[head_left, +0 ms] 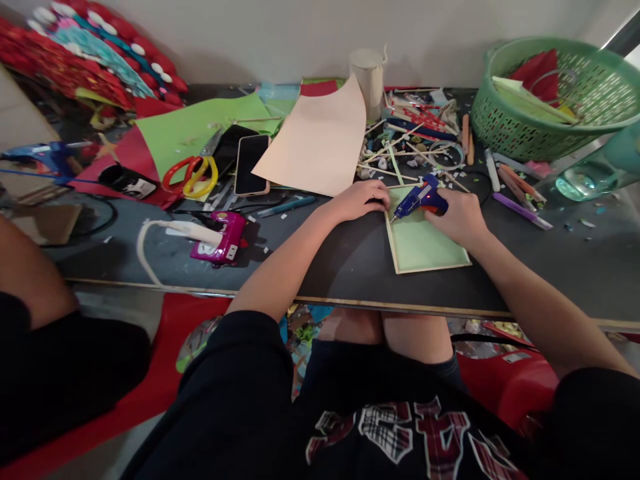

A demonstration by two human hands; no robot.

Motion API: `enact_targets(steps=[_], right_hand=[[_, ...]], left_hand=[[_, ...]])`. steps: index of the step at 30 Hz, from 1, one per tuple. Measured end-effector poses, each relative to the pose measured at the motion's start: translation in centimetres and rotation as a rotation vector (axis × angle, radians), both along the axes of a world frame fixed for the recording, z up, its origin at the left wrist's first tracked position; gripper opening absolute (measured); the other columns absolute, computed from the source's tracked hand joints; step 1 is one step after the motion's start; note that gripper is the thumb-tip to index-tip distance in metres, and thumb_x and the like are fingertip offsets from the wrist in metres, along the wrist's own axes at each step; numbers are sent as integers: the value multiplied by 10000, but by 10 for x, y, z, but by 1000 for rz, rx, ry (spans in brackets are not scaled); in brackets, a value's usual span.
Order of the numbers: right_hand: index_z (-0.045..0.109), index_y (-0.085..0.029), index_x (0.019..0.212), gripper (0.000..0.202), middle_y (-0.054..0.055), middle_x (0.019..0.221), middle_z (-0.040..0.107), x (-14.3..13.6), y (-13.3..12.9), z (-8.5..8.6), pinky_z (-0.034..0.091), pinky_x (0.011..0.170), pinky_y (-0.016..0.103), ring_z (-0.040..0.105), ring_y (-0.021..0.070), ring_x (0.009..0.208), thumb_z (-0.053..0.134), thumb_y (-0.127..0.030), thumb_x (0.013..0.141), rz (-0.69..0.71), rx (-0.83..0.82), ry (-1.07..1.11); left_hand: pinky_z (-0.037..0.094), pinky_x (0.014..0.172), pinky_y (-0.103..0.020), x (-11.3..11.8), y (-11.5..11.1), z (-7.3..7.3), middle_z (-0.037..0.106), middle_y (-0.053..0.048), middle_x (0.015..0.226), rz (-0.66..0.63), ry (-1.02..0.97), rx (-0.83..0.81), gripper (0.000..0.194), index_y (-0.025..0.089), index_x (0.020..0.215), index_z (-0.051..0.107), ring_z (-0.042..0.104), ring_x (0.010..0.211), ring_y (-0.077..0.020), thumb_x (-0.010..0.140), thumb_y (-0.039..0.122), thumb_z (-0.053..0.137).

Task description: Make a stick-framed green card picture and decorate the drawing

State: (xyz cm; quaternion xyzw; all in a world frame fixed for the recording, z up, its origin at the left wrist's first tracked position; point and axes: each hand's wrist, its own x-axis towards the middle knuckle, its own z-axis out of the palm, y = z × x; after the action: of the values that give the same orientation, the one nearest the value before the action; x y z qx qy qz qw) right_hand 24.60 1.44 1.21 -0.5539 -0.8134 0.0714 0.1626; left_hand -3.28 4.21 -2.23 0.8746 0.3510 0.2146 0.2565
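While the right hand [461, 217] clutches a hot-glue gun [419, 197], can't tell if the left hand [358, 200] pinches the green card [423, 241]; cluttered table [565, 273], grey wall [260, 40] behind.

No word, brand or number can be read with certainty. Large plaid letters [385, 432] edged in white are printed across the front of the black shirt [350, 393], but they are cut up by folds and the slant of the cloth, so no word can be made out. A white label [146, 189] is borne by the small black container [117, 179]; its print is too small to be read. A pale marking is carried on the blue glue gun [417, 198], likewise too small to be deciphered.
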Motion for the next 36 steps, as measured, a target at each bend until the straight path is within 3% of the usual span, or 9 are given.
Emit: enact_targets(steps=[10, 22, 30, 36], right_hand=[[594, -226, 780, 150, 95, 796, 727, -1, -1, 1, 440, 701, 361, 671, 275, 755, 705, -326, 767, -7, -12, 18], [624, -236, 805, 202, 95, 803, 725, 2, -1, 2, 474, 733, 385, 680, 303, 795, 732, -393, 737, -44, 11, 104], [553, -235, 720, 273, 43, 674, 594, 6, 1, 7, 428, 634, 347, 544, 207, 657, 679, -470, 776, -153, 113, 279], [611, -234, 819, 267, 45, 730, 600, 14, 10, 0, 461, 672, 371, 544, 228, 718, 666, -494, 798, -232, 210, 317]], left_hand=[[511, 1064, -396, -2, 0, 1, 697, -83, 1266, -2, 7, -8, 134, 233, 1010, 794, 686, 1172, -230, 997, 219, 661], [547, 1053, -410, 4, -5, 4, 773, -65, 1193, 121, -71, -46, 54, 225, 900, 841, 734, 1091, -239, 877, 269, 820], [545, 1037, -409, 6, -7, 11, 760, -62, 1167, 136, -87, -122, 32, 219, 865, 839, 725, 1059, -229, 853, 248, 832], [534, 1061, -420, 6, -6, 9, 744, -61, 1168, 120, -64, -107, 19, 216, 861, 820, 717, 1075, -224, 860, 233, 829]])
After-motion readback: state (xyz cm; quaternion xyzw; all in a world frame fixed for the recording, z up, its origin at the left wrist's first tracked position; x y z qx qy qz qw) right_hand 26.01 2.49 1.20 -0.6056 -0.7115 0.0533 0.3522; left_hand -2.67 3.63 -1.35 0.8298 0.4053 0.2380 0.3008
